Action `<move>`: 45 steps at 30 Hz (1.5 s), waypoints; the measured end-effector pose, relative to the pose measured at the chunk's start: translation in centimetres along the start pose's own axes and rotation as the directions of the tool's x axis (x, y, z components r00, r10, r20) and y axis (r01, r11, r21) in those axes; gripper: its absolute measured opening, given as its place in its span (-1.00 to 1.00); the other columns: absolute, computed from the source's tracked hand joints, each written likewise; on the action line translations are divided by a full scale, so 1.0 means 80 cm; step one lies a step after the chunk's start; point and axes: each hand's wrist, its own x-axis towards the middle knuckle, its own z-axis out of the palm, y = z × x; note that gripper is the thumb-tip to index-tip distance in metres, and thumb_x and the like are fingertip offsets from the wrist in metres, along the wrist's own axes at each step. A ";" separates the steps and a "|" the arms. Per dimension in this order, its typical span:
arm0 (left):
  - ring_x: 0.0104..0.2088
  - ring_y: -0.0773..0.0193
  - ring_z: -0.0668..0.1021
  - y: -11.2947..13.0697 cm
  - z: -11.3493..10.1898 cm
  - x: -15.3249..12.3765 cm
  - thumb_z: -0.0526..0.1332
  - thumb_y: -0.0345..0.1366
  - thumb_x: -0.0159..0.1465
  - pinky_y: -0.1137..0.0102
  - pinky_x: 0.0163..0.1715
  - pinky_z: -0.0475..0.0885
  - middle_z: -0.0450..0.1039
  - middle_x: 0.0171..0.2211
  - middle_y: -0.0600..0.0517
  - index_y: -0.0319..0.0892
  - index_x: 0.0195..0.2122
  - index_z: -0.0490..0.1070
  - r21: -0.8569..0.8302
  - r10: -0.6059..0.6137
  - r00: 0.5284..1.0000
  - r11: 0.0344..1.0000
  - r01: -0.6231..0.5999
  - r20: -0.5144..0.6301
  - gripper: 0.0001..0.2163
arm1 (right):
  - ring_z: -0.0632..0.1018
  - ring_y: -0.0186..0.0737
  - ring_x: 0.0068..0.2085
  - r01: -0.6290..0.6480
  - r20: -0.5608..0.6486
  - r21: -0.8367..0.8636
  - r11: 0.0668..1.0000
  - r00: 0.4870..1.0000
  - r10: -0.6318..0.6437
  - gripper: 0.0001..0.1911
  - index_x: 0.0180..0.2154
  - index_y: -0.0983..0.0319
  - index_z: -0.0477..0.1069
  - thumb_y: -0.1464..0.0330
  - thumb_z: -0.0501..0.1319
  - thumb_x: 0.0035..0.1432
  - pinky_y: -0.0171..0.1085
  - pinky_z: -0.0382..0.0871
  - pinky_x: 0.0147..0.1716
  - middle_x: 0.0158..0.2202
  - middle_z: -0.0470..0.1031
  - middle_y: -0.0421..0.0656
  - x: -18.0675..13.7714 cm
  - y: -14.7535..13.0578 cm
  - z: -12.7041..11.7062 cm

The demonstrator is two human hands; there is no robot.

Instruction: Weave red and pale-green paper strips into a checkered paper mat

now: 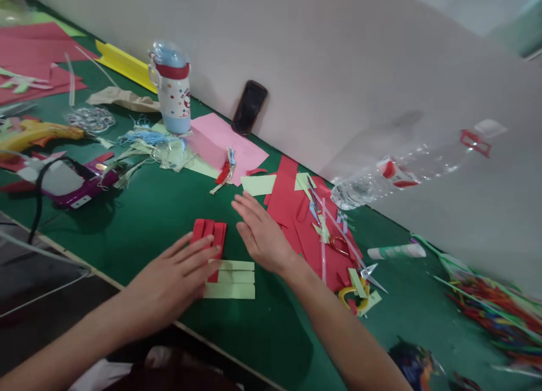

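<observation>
While the left hand (169, 279), grip flattened, overlies red strips (207, 228), sideways dragging could skew the green strips (237, 277). The right hand (263, 235) is outstretched, empty.

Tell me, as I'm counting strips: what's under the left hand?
Red paper strips, partly under the left hand, show past its fingers, near pale green paper strips; covered parts cannot be seen.

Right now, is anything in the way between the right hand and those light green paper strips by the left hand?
Nothing visible is in the way: only green tabletop shows between the right hand and the light green strips. The left hand comes from the other side, covering part of the red strips.
</observation>
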 end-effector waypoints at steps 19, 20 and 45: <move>0.36 0.30 0.17 -0.068 0.022 0.013 0.14 -0.34 0.34 0.32 0.35 -0.18 0.27 0.29 0.18 0.13 0.22 0.31 -0.033 0.084 0.982 0.996 -0.079 0.171 -0.57 | -0.04 -0.03 0.42 -0.009 0.339 -0.078 0.997 0.940 0.034 -0.28 0.36 0.33 0.03 0.00 -0.04 0.38 0.01 -0.21 0.38 0.39 0.07 0.00 -0.139 -0.080 0.042; 0.35 0.28 0.18 -0.066 0.020 0.010 0.16 -0.32 0.34 0.30 0.35 -0.22 0.29 0.29 0.16 0.13 0.21 0.32 -0.030 0.081 0.983 0.997 -0.077 0.166 -0.58 | -0.04 -0.03 0.42 -0.002 0.337 -0.079 0.997 0.941 0.029 -0.28 0.36 0.33 0.03 -0.01 -0.04 0.38 0.02 -0.21 0.38 0.38 0.08 0.00 -0.140 -0.083 0.041; 0.34 0.28 0.21 -0.033 0.018 -0.051 0.17 -0.34 0.31 0.32 0.36 -0.32 0.25 0.30 0.19 0.11 0.22 0.29 -0.089 0.135 0.984 0.988 -0.125 0.120 -0.55 | 0.38 0.06 0.22 0.047 -0.017 -0.226 0.973 0.999 -0.052 -0.57 0.17 0.37 0.32 0.41 0.11 0.29 0.11 0.18 0.25 0.12 0.48 0.04 -0.163 -0.139 0.089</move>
